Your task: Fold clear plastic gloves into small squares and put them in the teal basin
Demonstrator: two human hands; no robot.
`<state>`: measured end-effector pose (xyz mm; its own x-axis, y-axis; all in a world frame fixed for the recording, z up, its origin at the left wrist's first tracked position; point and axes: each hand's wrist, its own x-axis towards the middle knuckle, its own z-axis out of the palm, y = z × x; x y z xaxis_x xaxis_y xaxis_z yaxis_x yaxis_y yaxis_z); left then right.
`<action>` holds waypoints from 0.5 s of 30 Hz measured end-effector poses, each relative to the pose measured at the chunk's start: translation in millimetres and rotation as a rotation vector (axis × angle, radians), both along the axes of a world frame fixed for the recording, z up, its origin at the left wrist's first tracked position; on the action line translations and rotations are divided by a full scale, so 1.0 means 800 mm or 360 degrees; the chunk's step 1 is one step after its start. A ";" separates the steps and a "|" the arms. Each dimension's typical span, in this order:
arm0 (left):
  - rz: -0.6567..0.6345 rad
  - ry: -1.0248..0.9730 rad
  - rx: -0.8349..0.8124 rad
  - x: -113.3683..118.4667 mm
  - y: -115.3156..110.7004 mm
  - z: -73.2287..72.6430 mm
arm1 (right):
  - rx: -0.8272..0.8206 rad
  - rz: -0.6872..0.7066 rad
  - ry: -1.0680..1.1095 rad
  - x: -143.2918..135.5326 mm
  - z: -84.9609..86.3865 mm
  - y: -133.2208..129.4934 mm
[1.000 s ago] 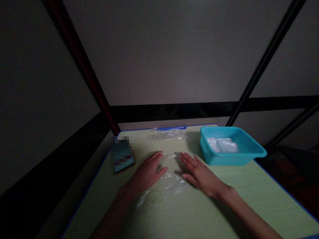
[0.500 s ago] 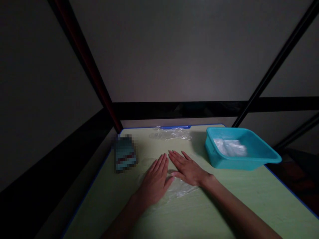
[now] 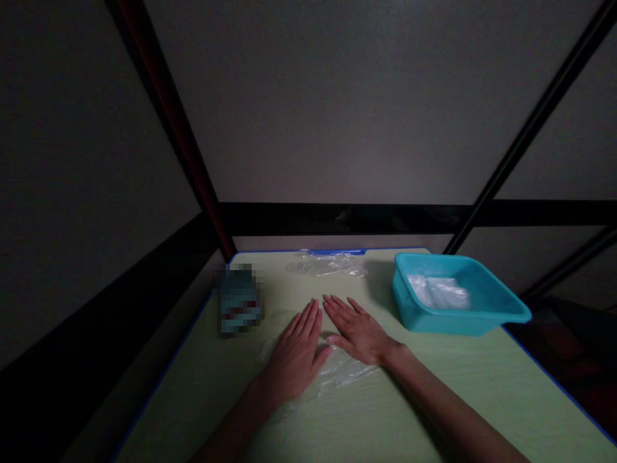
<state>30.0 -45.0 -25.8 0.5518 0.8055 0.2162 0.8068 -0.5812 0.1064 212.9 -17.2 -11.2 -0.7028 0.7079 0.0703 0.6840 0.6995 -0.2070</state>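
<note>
A clear plastic bag (image 3: 344, 374) lies spread on the pale green table (image 3: 434, 392), its edges hard to make out. My left hand (image 3: 296, 350) rests flat on it, palm down, fingers stretched forward. Flat beside it lies my right hand (image 3: 357, 329), angled inward so that the fingertips of both hands almost meet. Both thumbs point toward each other over the crinkled plastic. Neither hand grips anything, and part of the bag is hidden under the palms.
A turquoise plastic basin (image 3: 448, 321) with folded clear plastic (image 3: 441, 292) inside stands at the right. More crumpled clear plastic (image 3: 328, 263) lies at the table's far edge. A blurred-out object (image 3: 240, 301) is at the left. Walls (image 3: 337, 128) enclose the far and left sides.
The camera view has shifted slightly. Both hands stay flat on the plastic in nearly the same place, and nothing has been taken up or let go.
</note>
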 end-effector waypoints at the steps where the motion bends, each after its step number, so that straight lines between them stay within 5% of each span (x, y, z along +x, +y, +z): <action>1: -0.0008 -0.0023 -0.0016 -0.001 0.001 0.000 | -0.0026 -0.0003 0.0023 0.000 0.001 0.001; 8: 0.0088 -0.0214 -0.0256 -0.015 -0.008 0.036 | -0.0200 -0.0014 0.0320 0.024 0.032 -0.009; 15: 0.0298 -0.0229 -0.0457 -0.035 -0.052 0.071 | -0.0106 0.0044 0.0163 0.083 0.049 -0.054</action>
